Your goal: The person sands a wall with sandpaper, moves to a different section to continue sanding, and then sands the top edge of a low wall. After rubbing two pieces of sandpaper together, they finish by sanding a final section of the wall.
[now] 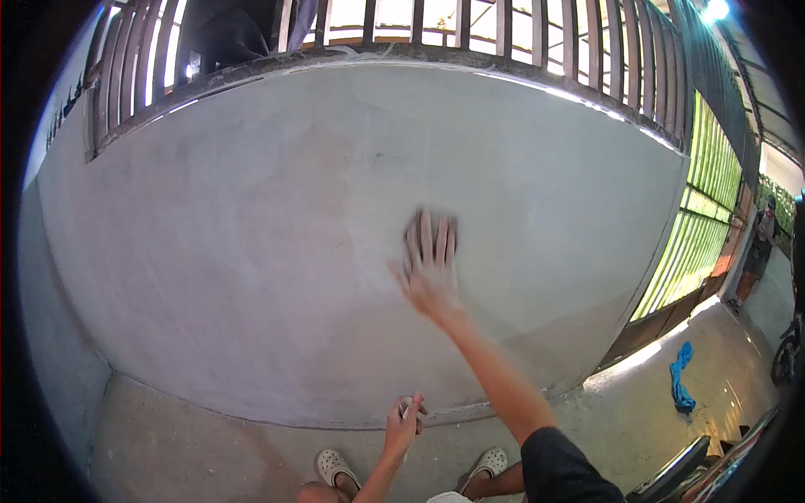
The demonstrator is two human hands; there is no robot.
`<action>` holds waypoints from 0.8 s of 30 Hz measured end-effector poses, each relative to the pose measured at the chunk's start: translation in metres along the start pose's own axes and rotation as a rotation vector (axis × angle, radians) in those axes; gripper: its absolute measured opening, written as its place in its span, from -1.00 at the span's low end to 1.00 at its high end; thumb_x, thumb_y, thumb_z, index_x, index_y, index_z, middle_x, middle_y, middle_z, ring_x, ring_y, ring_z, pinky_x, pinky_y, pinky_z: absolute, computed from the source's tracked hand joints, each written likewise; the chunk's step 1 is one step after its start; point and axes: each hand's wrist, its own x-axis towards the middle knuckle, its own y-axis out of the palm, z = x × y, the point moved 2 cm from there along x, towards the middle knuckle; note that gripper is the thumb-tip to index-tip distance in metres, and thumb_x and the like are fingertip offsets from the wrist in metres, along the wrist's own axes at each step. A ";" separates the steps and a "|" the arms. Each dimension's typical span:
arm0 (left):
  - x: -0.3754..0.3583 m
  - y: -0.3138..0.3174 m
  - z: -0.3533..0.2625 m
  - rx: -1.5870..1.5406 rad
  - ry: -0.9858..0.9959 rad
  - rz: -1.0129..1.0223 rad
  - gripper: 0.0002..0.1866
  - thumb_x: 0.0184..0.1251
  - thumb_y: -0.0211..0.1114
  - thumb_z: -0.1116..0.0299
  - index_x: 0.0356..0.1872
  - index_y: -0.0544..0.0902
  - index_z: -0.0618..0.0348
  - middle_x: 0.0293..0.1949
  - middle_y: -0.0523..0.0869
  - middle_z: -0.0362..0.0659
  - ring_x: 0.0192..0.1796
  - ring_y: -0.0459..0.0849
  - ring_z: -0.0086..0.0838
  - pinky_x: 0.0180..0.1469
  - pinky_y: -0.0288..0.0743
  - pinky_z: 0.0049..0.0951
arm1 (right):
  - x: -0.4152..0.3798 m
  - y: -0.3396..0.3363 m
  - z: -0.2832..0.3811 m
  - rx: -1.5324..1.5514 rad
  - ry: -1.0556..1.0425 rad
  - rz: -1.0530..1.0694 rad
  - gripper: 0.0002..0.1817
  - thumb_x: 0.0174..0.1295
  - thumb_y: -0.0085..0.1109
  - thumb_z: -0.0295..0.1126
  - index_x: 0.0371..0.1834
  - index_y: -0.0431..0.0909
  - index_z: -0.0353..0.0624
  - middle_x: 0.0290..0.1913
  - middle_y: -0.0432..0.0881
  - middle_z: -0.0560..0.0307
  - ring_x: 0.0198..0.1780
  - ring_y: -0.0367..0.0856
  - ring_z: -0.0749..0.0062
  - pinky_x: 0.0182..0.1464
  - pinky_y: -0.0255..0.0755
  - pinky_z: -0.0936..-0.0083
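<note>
My right hand [432, 272] is stretched up against the grey plastered wall [277, 210], slightly blurred. Its fingers lie spread over a dark pad [454, 230], which shows at their tips and edges and is pressed flat to the wall. Low in front of the wall, my left hand [404, 421] is closed, with its fingers curled together. Whatever it may hold is too small to make out. The wall surface has lighter and darker patches around my right hand.
A barred railing [503, 29] runs along the wall's top. Two light clogs [334, 464] stand on the concrete floor [193, 444]. A blue cloth [682, 377] lies at the right, beyond a green-lit barred gate [696, 218]. Another person [757, 251] stands at the far right, near a motorcycle wheel [786, 356].
</note>
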 end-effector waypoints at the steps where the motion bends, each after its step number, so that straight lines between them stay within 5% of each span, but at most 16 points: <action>1: 0.000 -0.002 0.002 0.019 0.007 0.012 -0.56 0.46 0.20 -0.11 -0.23 0.56 0.13 -0.45 0.59 -0.28 -0.57 0.43 -0.68 -0.50 0.32 -0.56 | -0.034 0.014 0.008 0.012 -0.007 0.071 -0.25 0.43 -0.06 0.11 0.48 0.24 -0.24 0.59 -0.02 -0.22 0.55 -0.09 -0.41 0.53 -0.16 -0.21; 3: -0.004 -0.002 0.001 0.036 0.017 0.030 -0.54 0.45 0.20 -0.12 -0.21 0.57 0.14 -0.43 0.60 -0.27 -0.57 0.45 -0.68 -0.51 0.32 -0.56 | -0.097 0.039 0.013 0.052 -0.058 0.202 -0.28 0.42 -0.03 0.10 0.46 0.27 -0.22 0.59 0.01 -0.19 0.54 -0.06 -0.42 0.53 -0.14 -0.22; 6: -0.004 -0.006 -0.008 0.044 -0.025 -0.039 -0.55 0.46 0.20 -0.11 -0.23 0.56 0.15 -0.43 0.60 -0.28 -0.58 0.44 -0.67 -0.52 0.32 -0.55 | -0.098 0.045 0.005 0.116 -0.080 0.110 -0.29 0.43 -0.03 0.08 0.46 0.28 -0.22 0.59 0.04 -0.16 0.54 -0.06 -0.40 0.53 -0.14 -0.22; 11: 0.004 0.000 0.017 0.130 -0.048 -0.054 -0.57 0.47 0.19 -0.10 -0.29 0.55 0.11 -0.46 0.59 -0.28 -0.59 0.42 -0.68 -0.53 0.30 -0.55 | 0.077 -0.032 -0.025 0.044 0.083 -0.215 -0.31 0.47 -0.07 0.00 0.47 0.24 -0.30 0.59 -0.01 -0.21 0.57 -0.13 -0.38 0.55 -0.18 -0.16; 13: 0.004 0.001 0.015 0.142 -0.063 -0.022 -0.55 0.48 0.18 -0.11 -0.22 0.56 0.14 -0.43 0.60 -0.27 -0.57 0.43 -0.66 -0.50 0.31 -0.55 | 0.090 -0.034 -0.034 0.079 0.082 -0.251 -0.32 0.47 -0.07 -0.02 0.48 0.23 -0.31 0.59 -0.02 -0.23 0.56 -0.15 -0.40 0.55 -0.18 -0.16; 15: 0.004 0.006 0.011 0.151 -0.067 0.002 -0.54 0.48 0.16 -0.12 -0.16 0.57 0.16 -0.40 0.61 -0.25 -0.55 0.45 -0.65 -0.48 0.32 -0.55 | 0.078 -0.028 -0.034 0.062 0.074 -0.226 -0.31 0.47 -0.06 0.00 0.48 0.22 -0.30 0.60 -0.04 -0.23 0.56 -0.15 -0.41 0.54 -0.18 -0.17; 18: 0.001 0.010 0.008 0.036 -0.033 -0.030 -0.58 0.47 0.21 -0.08 -0.34 0.55 0.10 -0.55 0.51 -0.31 -0.58 0.40 -0.67 -0.52 0.29 -0.55 | 0.003 -0.003 -0.018 0.001 0.064 -0.065 -0.31 0.44 -0.04 0.03 0.48 0.26 -0.22 0.59 -0.01 -0.20 0.56 -0.11 -0.38 0.54 -0.14 -0.16; 21: 0.000 0.004 0.013 0.124 0.009 0.051 -0.56 0.50 0.15 -0.08 -0.14 0.57 0.16 -0.41 0.59 -0.26 -0.54 0.44 -0.64 -0.46 0.32 -0.54 | -0.097 0.037 -0.008 0.077 -0.082 0.187 -0.32 0.42 0.00 0.03 0.48 0.28 -0.15 0.60 0.00 -0.20 0.55 -0.09 -0.42 0.54 -0.15 -0.19; 24: -0.001 0.003 0.014 0.122 -0.062 0.011 -0.55 0.50 0.16 -0.10 -0.10 0.57 0.16 -0.40 0.60 -0.24 -0.53 0.45 -0.64 -0.46 0.33 -0.53 | -0.096 0.035 -0.032 0.023 -0.183 0.120 -0.32 0.44 -0.03 0.00 0.48 0.25 -0.22 0.59 -0.02 -0.26 0.56 -0.14 -0.43 0.54 -0.19 -0.21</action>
